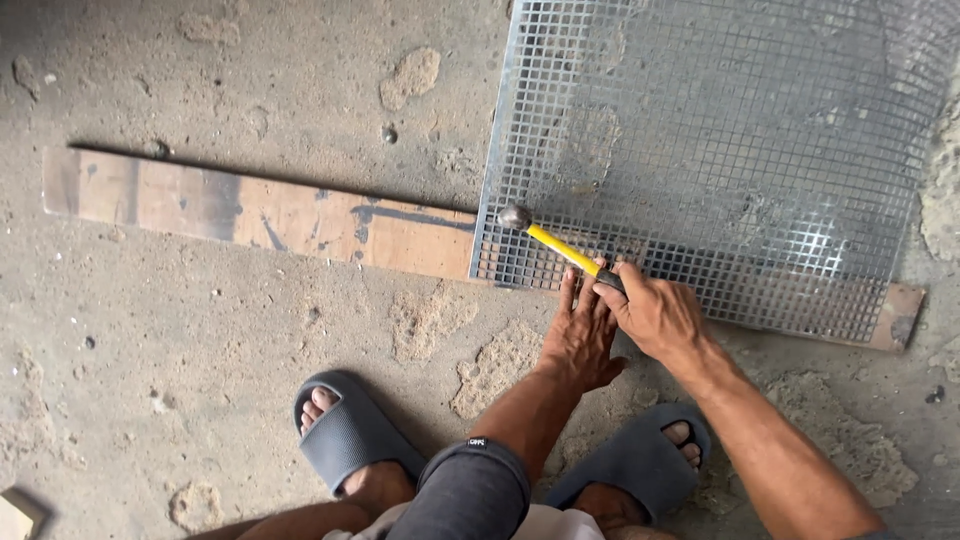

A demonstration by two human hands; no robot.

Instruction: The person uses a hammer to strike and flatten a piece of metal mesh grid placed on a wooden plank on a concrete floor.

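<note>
My right hand (655, 315) grips the handle of a small hammer (548, 242) with a yellow shaft; its metal head rests near the lower left corner of a galvanised wire mesh sheet (720, 140). The mesh lies over the right part of a long wooden plank (250, 212) on the ground. My left hand (580, 335) lies flat with fingers spread on the mesh's lower edge, just left of my right hand and touching it.
The ground is rough, pitted concrete (200, 350) with sandy patches. My feet wear dark grey slide sandals, one (345, 430) at the left and one (640, 460) at the right, close below the hands. A small pale object (15, 515) sits at the bottom left corner.
</note>
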